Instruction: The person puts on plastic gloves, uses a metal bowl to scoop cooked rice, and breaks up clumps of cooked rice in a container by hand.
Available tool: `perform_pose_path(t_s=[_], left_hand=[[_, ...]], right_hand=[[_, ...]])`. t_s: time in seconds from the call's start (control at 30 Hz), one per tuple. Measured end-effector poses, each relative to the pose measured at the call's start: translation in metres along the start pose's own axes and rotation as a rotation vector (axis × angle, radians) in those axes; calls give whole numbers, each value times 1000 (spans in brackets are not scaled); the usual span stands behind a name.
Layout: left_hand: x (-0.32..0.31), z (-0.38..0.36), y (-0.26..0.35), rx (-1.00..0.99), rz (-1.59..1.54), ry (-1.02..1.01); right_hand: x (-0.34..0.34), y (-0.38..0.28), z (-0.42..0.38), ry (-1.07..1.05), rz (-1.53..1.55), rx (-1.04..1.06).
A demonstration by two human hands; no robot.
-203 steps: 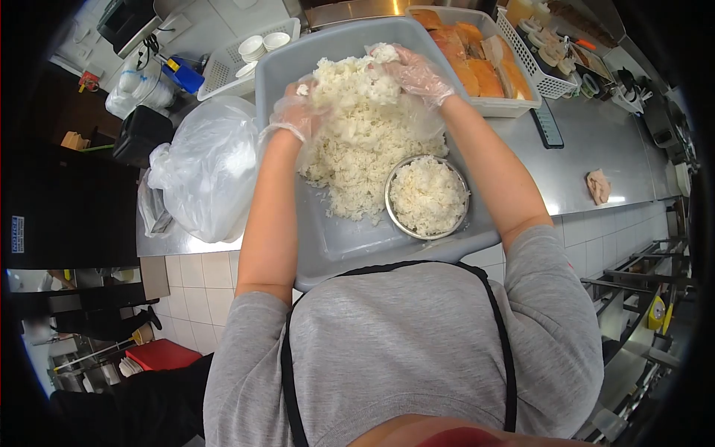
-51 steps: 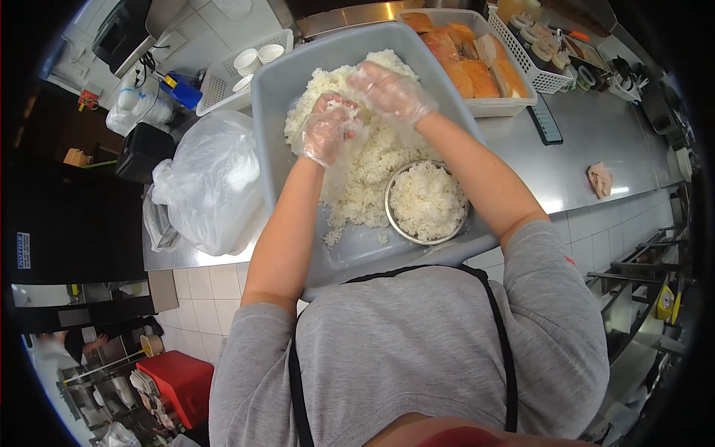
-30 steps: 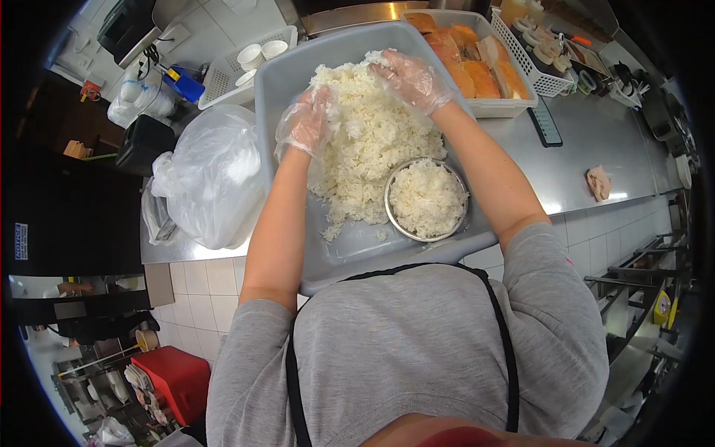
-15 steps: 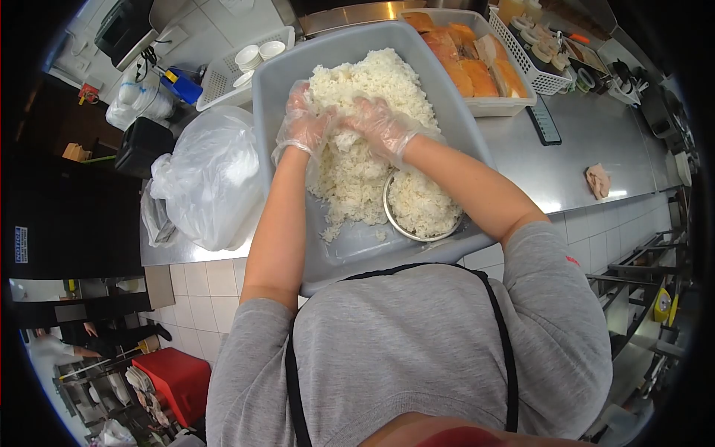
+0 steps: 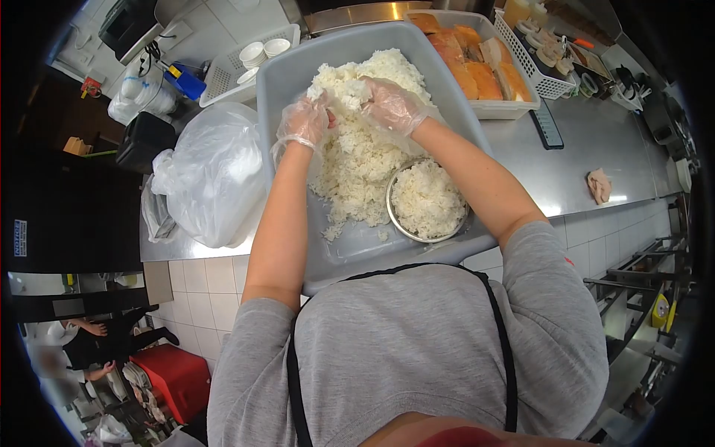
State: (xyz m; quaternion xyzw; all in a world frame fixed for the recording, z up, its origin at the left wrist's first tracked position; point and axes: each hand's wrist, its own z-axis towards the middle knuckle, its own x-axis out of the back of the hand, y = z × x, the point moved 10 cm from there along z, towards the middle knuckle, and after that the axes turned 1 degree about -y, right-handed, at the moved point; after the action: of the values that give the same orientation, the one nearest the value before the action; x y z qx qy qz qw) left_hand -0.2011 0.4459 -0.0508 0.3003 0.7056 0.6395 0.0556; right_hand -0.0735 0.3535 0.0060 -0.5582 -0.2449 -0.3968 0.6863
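A large mound of cooked white rice (image 5: 365, 160) fills much of a grey plastic tub (image 5: 287, 74). My left hand (image 5: 304, 121), in a clear plastic glove, is over the mound's left side with its fingers curled round some rice. To its right, my right hand (image 5: 396, 106), gloved likewise, has its fingers bent round a clump of rice at the upper part of the mound. A gap with loose rice lies between the hands. Below my right forearm, a round metal bowl (image 5: 390, 207) heaped with rice sits inside the tub.
A white bin (image 5: 506, 109) of orange fish fillets stands behind right, beside a white basket (image 5: 555, 88) of containers. A phone (image 5: 547, 125) and crumpled cloth (image 5: 599, 185) lie on the steel counter. A plastic bag (image 5: 212, 179) is left of the tub. Another person (image 5: 104, 339) is far left.
My hands have drawn apart, the right one shifting up and right with rice in its fingers. The bowl shows more fully. The other person at far left has come further into view.
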Motion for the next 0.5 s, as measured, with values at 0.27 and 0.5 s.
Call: perform_pose_path(t_s=[0.27,0.5], left_hand=[[8,-23,71,-160,890,14],[57,96,-16,124,787,100]], right_hand=[[-3,-26,-12,-305,-432,83],[34,52,-17,-335,-230,-379]])
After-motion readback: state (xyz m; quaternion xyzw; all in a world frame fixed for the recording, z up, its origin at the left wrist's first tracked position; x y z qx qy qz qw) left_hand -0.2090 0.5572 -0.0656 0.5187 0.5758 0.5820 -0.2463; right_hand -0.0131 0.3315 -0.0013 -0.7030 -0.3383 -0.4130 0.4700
